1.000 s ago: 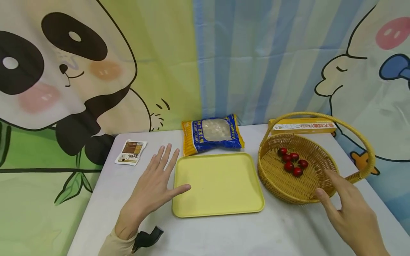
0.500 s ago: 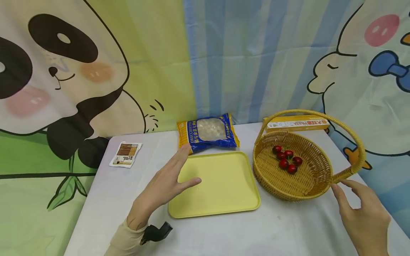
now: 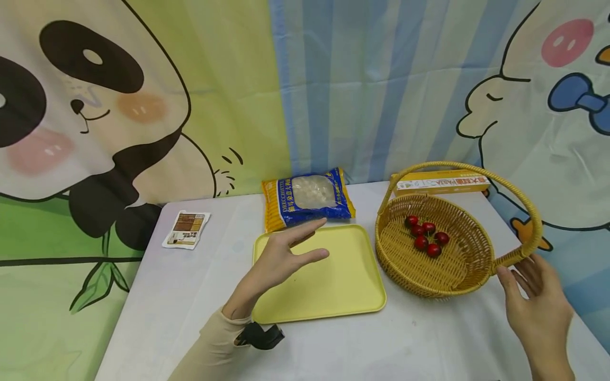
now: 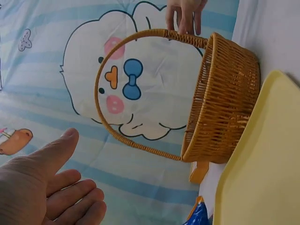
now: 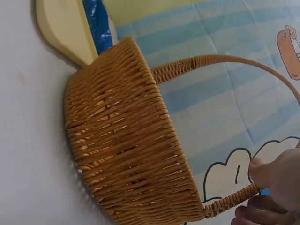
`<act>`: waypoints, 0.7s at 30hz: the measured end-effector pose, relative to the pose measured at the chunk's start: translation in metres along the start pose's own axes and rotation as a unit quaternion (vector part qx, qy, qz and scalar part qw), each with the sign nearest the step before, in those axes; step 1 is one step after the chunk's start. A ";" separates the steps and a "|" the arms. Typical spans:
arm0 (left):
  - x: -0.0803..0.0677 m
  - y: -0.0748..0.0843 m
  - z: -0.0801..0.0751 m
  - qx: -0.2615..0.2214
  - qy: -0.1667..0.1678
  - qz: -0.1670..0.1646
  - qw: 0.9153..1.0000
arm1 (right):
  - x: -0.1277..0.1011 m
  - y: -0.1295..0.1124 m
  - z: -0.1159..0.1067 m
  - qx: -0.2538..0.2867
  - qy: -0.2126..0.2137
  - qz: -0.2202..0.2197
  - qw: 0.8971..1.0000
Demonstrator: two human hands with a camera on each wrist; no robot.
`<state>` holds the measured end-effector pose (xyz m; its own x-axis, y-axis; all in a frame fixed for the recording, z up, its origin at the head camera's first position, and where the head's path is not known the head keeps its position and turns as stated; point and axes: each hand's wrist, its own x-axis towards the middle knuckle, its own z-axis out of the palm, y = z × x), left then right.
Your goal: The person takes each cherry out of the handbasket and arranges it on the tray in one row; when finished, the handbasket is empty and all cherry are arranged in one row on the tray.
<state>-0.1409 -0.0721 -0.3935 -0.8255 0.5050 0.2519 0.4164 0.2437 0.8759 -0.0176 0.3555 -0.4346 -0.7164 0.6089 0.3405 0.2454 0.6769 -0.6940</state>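
Reaching at 3 o'clock, right hand (image 3: 538, 296), fingers spread, touches basket (image 3: 431, 275) handle; left hand (image 3: 281, 259) hovers open. Loose contact risks tipping, spilling cherries (image 3: 425, 235).

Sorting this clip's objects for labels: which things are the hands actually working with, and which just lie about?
In hand: right hand at the wicker basket handle; left hand open above the yellow tray; red fruits.

Lying about: blue-and-yellow food bag; yellow box; small packet.

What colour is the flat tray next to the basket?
The tray is plain pale yellow, with no pattern. The head view shows it best.
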 end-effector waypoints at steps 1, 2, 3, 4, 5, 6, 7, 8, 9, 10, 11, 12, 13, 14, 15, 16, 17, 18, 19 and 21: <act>0.002 0.000 0.002 -0.019 -0.003 -0.005 1.000 | 0.002 0.000 0.001 0.005 0.000 -0.002 1.000; 0.005 -0.001 0.005 -0.037 -0.006 -0.009 0.999 | 0.004 0.001 0.001 0.010 0.001 -0.005 1.000; 0.007 -0.001 0.007 -0.051 -0.009 -0.014 0.999 | 0.006 0.001 0.002 0.012 0.001 -0.006 1.000; 0.009 -0.002 0.009 -0.066 -0.013 -0.018 0.998 | 0.007 0.002 0.003 0.013 0.001 -0.006 1.000; 0.011 -0.002 0.012 -0.080 -0.018 -0.022 0.996 | 0.008 0.002 0.004 0.015 0.003 -0.008 1.000; 0.014 -0.003 0.014 -0.092 -0.022 -0.024 0.995 | 0.009 0.003 0.005 0.017 0.005 -0.009 1.000; 0.016 -0.003 0.017 -0.106 -0.026 -0.026 0.994 | 0.009 0.003 0.006 0.018 0.006 -0.008 1.000; 0.019 -0.004 0.020 -0.119 -0.030 -0.027 0.992 | 0.010 0.004 0.006 0.019 0.009 -0.008 1.000; 0.021 -0.004 0.023 -0.131 -0.034 -0.027 0.990 | 0.010 0.005 0.007 0.019 0.011 -0.006 1.000; 0.024 -0.004 0.026 -0.144 -0.036 -0.028 0.989 | 0.011 0.006 0.007 0.017 0.013 -0.006 1.000; 0.027 -0.004 0.029 -0.157 -0.037 -0.028 0.987 | 0.011 0.006 0.007 0.016 0.015 -0.005 1.000; 0.030 -0.004 0.032 -0.169 -0.038 -0.028 0.985 | 0.012 0.006 0.007 0.015 0.015 -0.004 1.000; 0.032 -0.004 0.035 -0.180 -0.038 -0.031 0.982 | 0.012 0.007 0.007 0.014 0.013 -0.002 1.000; 0.035 -0.004 0.038 -0.190 -0.038 -0.033 0.981 | 0.013 0.007 0.007 0.012 0.012 -0.003 1.000; 0.037 -0.003 0.041 -0.197 -0.038 -0.036 0.979 | 0.014 0.006 0.007 0.008 0.009 -0.001 1.000; 0.040 -0.004 0.044 -0.205 -0.039 -0.039 0.977 | 0.014 0.006 0.007 0.005 0.007 0.000 1.000; 0.042 -0.004 0.047 -0.210 -0.040 -0.043 0.976 | 0.015 0.005 0.008 0.004 0.005 0.001 1.000; 0.044 -0.004 0.050 -0.213 -0.042 -0.047 0.975 | 0.015 0.005 0.008 0.001 0.003 0.002 1.000; 0.046 -0.004 0.053 -0.214 -0.044 -0.053 0.974 | 0.015 0.005 0.009 0.000 0.003 0.001 1.000; 0.051 -0.005 0.059 -0.214 -0.049 -0.063 0.974 | 0.015 0.004 0.009 -0.004 0.004 -0.001 1.000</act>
<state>-0.1622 0.0015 -0.4093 -0.8109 0.5748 0.1101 0.1007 -0.0483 0.9937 -0.0337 0.3638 -0.4380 -0.7121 0.6108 0.3462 0.2500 0.6813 -0.6880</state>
